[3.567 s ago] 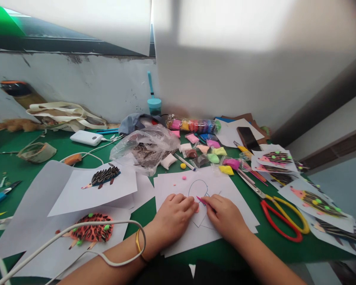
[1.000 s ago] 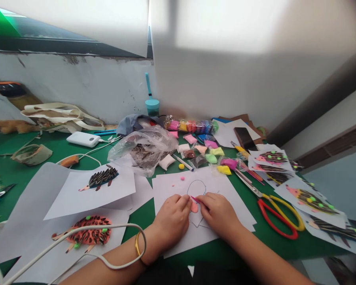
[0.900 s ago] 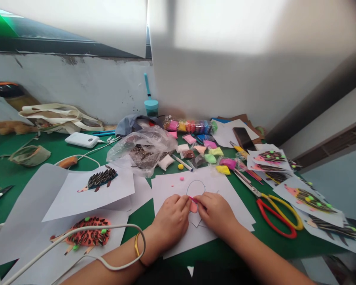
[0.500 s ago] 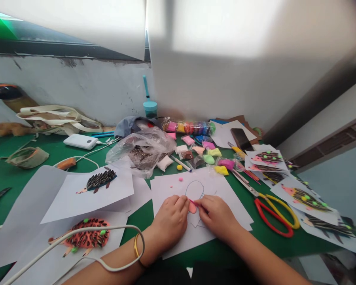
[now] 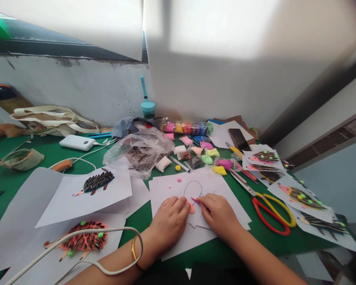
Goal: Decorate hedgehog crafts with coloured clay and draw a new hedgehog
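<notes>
My right hand (image 5: 221,213) pinches a slim magenta clay-modelling tool (image 5: 195,200), its tip pointing left over a flattened coral-pink piece of clay (image 5: 192,208). That clay lies on white paper (image 5: 172,248), at the lower end of a blue drawn outline (image 5: 193,182). Resting on the sheet, my left hand (image 5: 170,217) has its fingers laid side by side, fingertips against the clay's left edge; its thumb is hidden. On the same paper sit a small pink clay ball (image 5: 179,180) and a tinier pink bit (image 5: 170,187).
Red-and-yellow-handled scissors (image 5: 271,213) lie at the right, near several finished hedgehog pictures (image 5: 304,198). Behind the paper are bagged clay packets (image 5: 207,159) and a plastic bag of seeds (image 5: 139,154). A white cable (image 5: 106,229) loops above my left forearm.
The magenta tool has swung from lying across the clay's top to pointing up-left, showing more of its length. My right hand has shifted slightly; my left stays at the clay. The view has turned slightly.
</notes>
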Action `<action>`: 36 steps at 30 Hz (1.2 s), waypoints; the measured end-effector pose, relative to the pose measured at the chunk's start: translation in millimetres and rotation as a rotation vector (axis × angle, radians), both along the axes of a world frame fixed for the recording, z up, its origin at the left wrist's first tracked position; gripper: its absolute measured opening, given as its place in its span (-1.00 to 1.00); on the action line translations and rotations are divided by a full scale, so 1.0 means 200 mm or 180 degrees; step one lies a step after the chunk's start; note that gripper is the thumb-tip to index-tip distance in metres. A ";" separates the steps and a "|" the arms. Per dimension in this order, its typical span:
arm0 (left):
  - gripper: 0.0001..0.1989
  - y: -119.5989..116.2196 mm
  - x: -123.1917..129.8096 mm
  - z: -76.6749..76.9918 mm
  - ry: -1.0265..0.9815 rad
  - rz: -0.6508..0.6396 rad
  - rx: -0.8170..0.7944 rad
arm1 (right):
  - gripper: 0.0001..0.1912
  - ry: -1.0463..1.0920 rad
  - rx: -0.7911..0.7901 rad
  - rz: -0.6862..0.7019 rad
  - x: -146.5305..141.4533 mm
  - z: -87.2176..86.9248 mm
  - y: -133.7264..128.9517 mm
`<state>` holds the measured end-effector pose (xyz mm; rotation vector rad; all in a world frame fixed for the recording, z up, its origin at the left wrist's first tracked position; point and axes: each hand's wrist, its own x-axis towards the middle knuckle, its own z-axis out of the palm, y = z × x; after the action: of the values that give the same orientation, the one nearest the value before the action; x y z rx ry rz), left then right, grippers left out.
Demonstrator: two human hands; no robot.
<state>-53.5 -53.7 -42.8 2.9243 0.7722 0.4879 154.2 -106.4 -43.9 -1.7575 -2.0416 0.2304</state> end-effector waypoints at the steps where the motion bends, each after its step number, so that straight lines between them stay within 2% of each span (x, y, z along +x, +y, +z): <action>1: -0.71 0.00 0.00 0.01 -0.0031 0.0001 -0.0017 | -0.76 -0.0034 0.0003 -0.0008 0.00 0.00 0.00; 8: -0.79 -0.01 -0.02 0.04 -0.0218 -0.0134 -0.0105 | -0.79 -0.0057 -0.0058 -0.0221 0.03 0.01 0.02; 11: -0.79 0.01 -0.03 0.03 -0.0433 -0.0066 -0.0058 | -0.80 -0.0077 -0.0068 -0.0376 0.06 0.02 0.04; 17: -0.49 0.03 -0.03 0.01 -0.0367 0.0037 -0.0076 | -0.77 -0.0130 0.0045 -0.0363 0.09 0.03 0.06; 24: -0.52 -0.01 -0.02 0.05 -0.0355 -0.0557 -0.0281 | -0.75 -0.0004 0.0153 -0.0322 0.09 0.00 0.06; 31: -0.66 -0.04 -0.02 0.10 -0.0344 -0.1123 -0.0352 | -0.75 0.0159 0.0084 0.0024 0.08 -0.01 0.07; 33: -0.74 -0.03 -0.02 0.09 -0.0432 -0.0934 -0.0279 | -0.76 0.0236 0.0100 0.0160 0.08 0.00 0.08; 36: -0.80 0.02 -0.03 0.07 -0.0565 -0.0102 -0.0079 | -0.77 0.0284 0.0074 0.0351 0.07 0.02 0.09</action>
<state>-60.2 -50.0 -29.4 2.8170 0.7020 0.7174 167.4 -88.0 -40.1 -1.5936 -2.0707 0.3119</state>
